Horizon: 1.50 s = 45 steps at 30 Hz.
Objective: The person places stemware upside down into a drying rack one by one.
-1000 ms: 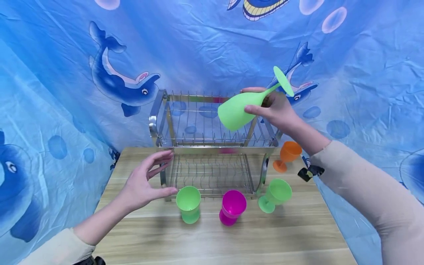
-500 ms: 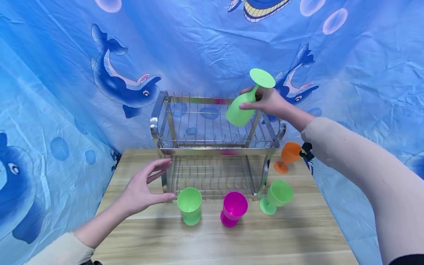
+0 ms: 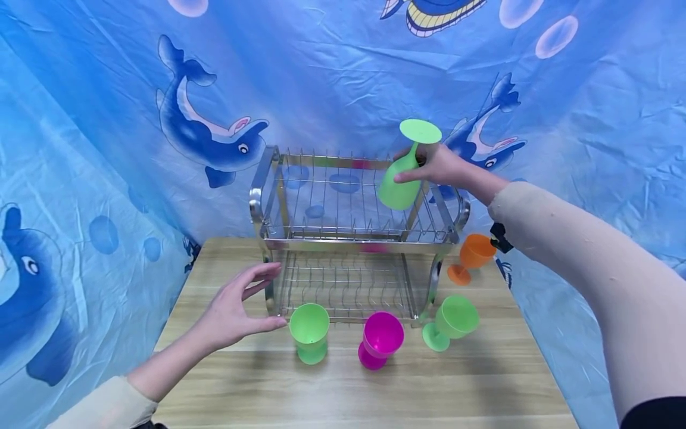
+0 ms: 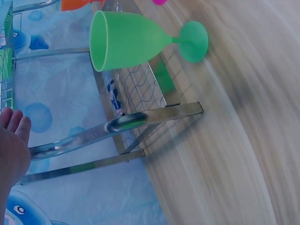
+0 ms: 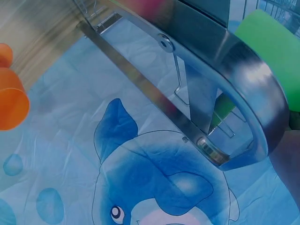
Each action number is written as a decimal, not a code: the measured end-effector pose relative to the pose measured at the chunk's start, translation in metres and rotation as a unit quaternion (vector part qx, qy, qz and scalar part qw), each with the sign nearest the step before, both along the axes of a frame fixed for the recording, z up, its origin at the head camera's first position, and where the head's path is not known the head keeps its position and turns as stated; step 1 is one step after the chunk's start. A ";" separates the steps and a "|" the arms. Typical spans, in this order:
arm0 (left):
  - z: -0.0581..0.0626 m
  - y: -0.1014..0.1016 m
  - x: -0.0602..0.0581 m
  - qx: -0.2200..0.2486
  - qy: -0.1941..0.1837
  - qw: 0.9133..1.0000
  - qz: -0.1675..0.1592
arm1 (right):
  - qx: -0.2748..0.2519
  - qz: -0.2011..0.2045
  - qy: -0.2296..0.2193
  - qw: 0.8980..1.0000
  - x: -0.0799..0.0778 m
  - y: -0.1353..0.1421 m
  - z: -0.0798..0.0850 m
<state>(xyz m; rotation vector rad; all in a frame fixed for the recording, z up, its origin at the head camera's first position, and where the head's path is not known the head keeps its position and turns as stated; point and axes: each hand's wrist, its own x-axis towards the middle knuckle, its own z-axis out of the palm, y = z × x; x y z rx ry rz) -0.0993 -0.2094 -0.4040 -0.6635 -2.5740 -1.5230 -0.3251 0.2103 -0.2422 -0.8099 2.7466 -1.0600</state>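
My right hand (image 3: pixel 436 165) grips a green goblet (image 3: pixel 401 185) by its bowl near the stem. The goblet is upside down, foot upward and slightly tilted, at the right part of the upper tier of a metal dish rack (image 3: pixel 343 245); whether its rim touches the wires I cannot tell. In the right wrist view the goblet's green bowl (image 5: pixel 274 51) shows behind the rack's side rail. My left hand (image 3: pixel 230 313) has thumb and fingers spread, holding nothing, beside the rack's left front leg. Its thumb tip is close to an upright green goblet (image 3: pixel 309 328).
In front of the rack a magenta goblet (image 3: pixel 383 336) stands upright on the wooden table (image 3: pixel 343 399). A third green goblet (image 3: pixel 457 317) and an orange goblet (image 3: pixel 476 252) stand along the right side. A blue dolphin-print cloth (image 3: pixel 332 77) hangs behind and beside the table.
The held goblet has turned from a sideways slant to nearly inverted and come lower over the rack's upper tier. My left hand has barely moved.
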 end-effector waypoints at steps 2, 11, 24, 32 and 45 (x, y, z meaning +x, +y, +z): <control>-0.002 -0.001 0.000 0.000 -0.001 1.000 0.001 | 0.010 -0.001 -0.011 1.000 -0.003 0.000 0.000; -0.008 0.000 -0.001 -0.015 -0.017 1.000 0.000 | 0.031 -0.021 -0.027 0.999 -0.008 0.005 0.002; -0.019 0.001 -0.005 -0.087 -0.006 0.996 -0.008 | 0.054 -0.061 -0.014 0.997 -0.002 0.019 0.006; -0.031 0.001 -0.010 -0.126 -0.016 0.992 -0.022 | 0.028 -0.084 -0.043 0.995 0.025 0.051 0.017; -0.063 0.015 -0.024 -0.150 -0.020 0.987 -0.060 | -0.054 -0.119 -0.015 0.991 0.096 0.104 0.004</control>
